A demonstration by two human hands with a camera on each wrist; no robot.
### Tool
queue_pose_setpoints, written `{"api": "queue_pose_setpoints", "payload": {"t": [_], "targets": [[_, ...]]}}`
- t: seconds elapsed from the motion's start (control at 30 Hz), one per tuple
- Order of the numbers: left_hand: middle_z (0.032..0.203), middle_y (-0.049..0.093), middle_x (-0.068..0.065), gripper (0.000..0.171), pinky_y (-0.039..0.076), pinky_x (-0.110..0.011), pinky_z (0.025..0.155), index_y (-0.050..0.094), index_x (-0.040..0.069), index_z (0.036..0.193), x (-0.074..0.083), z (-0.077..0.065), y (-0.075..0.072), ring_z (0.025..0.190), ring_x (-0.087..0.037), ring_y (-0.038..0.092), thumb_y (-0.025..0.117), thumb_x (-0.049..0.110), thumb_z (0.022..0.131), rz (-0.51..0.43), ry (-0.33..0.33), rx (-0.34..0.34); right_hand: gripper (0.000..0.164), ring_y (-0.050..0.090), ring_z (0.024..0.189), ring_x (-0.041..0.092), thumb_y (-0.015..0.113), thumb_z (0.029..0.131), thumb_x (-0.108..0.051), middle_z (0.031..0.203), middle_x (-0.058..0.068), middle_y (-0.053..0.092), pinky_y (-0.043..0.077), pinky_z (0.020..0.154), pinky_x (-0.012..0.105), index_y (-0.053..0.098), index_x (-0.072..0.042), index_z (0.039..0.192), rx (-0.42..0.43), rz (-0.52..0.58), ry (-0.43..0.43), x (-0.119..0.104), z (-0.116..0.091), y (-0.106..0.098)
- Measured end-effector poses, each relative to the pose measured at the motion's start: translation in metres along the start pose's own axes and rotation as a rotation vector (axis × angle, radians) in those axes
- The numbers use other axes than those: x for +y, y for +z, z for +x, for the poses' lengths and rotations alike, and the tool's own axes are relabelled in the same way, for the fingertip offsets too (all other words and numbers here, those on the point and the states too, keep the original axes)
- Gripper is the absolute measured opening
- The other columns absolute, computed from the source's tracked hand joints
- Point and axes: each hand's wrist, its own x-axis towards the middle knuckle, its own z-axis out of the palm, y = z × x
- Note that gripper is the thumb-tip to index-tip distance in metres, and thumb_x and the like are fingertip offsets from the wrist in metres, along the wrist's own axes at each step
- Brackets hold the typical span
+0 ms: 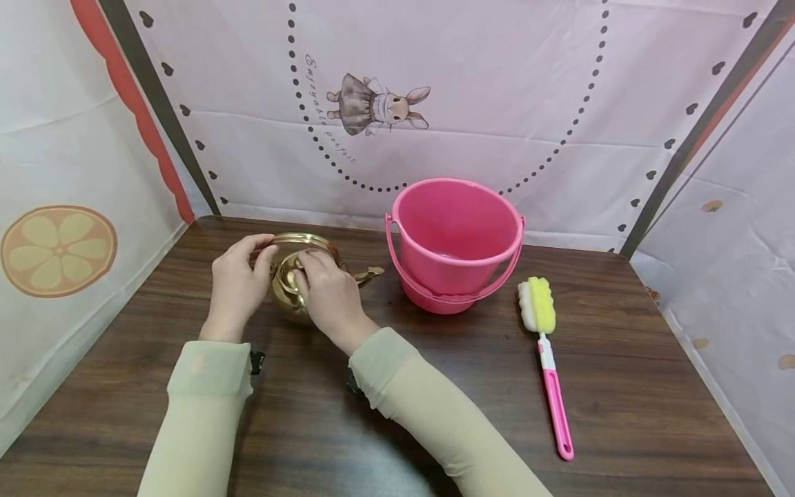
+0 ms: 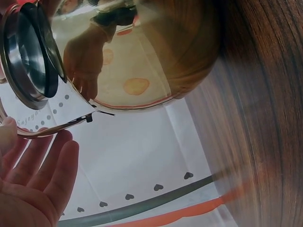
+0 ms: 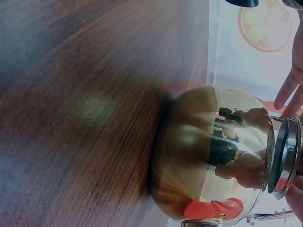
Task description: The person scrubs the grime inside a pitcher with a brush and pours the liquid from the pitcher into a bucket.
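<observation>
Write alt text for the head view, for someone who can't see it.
A person's left hand holds the handle of a shiny gold kettle on a dark wooden table, while the right hand grips its lid. Right of the kettle stands a pink bucket; farther right lies a pink-handled sponge brush.

Left hand (image 1: 239, 283) and right hand (image 1: 332, 293) close together, each in a pinch.
The left forearm (image 1: 197, 428) reaches forward nearly straight, thumb (image 2: 6, 138) facing gently bent fingers (image 2: 65, 161); the right forearm (image 1: 435, 414) slants inward from the right, back of the hand upward, thumb and fingers drawn together, both hands bare.
</observation>
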Motion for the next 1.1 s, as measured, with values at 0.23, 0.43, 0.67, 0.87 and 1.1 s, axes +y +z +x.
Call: {"api": "queue_pose_setpoints", "payload": {"t": [0.23, 0.43, 0.67, 0.87, 1.1], "targets": [[0.106, 0.067, -0.022, 0.025, 0.052, -0.049, 0.079, 0.064, -0.002, 0.112, 0.0, 0.001, 0.0, 0.095, -0.037, 0.065, 0.055, 0.015, 0.096, 0.002, 0.004, -0.004, 0.027, 0.066, 0.1, 0.009, 0.063, 0.091, -0.024, 0.111, 0.001, 0.069, 0.056, 0.071, 0.02, 0.068, -0.009, 0.113, -0.012, 0.017, -0.008, 0.0, -0.002, -0.005], [0.105, 0.068, -0.022, 0.024, 0.052, -0.049, 0.077, 0.065, -0.002, 0.111, -0.002, 0.002, 0.0, 0.094, -0.037, 0.065, 0.056, 0.015, 0.095, 0.004, 0.007, 0.001, 0.026, 0.065, 0.102, 0.008, 0.062, 0.092, -0.025, 0.111, 0.001, 0.069, 0.056, 0.071, 0.02, 0.069, -0.01, 0.112, -0.03, 0.028, -0.008, 0.0, -0.004, -0.007], [0.105, 0.068, -0.021, 0.024, 0.052, -0.048, 0.076, 0.065, -0.001, 0.111, -0.002, 0.002, 0.001, 0.091, -0.036, 0.066, 0.056, 0.015, 0.095, 0.005, 0.005, -0.001, 0.025, 0.065, 0.105, 0.009, 0.063, 0.091, -0.023, 0.111, 0.002, 0.069, 0.055, 0.078, 0.021, 0.069, -0.01, 0.112, -0.036, 0.062, -0.002, 0.001, -0.007, -0.01], [0.104, 0.068, -0.021, 0.024, 0.051, -0.046, 0.075, 0.065, -0.001, 0.111, 0.0, 0.002, 0.0, 0.089, -0.035, 0.066, 0.056, 0.015, 0.096, 0.011, -0.005, -0.001, 0.025, 0.065, 0.104, 0.01, 0.063, 0.09, -0.021, 0.111, 0.002, 0.069, 0.053, 0.085, 0.022, 0.068, -0.009, 0.112, -0.022, 0.078, -0.008, 0.003, -0.009, -0.013], [0.104, 0.068, -0.022, 0.025, 0.05, -0.048, 0.075, 0.065, -0.002, 0.111, 0.0, 0.002, 0.001, 0.089, -0.036, 0.065, 0.055, 0.015, 0.096, 0.014, 0.0, -0.002, 0.025, 0.065, 0.104, 0.011, 0.065, 0.089, -0.021, 0.11, 0.001, 0.069, 0.052, 0.086, 0.021, 0.069, -0.01, 0.11, -0.015, 0.081, -0.009, 0.004, -0.012, -0.016]]}}
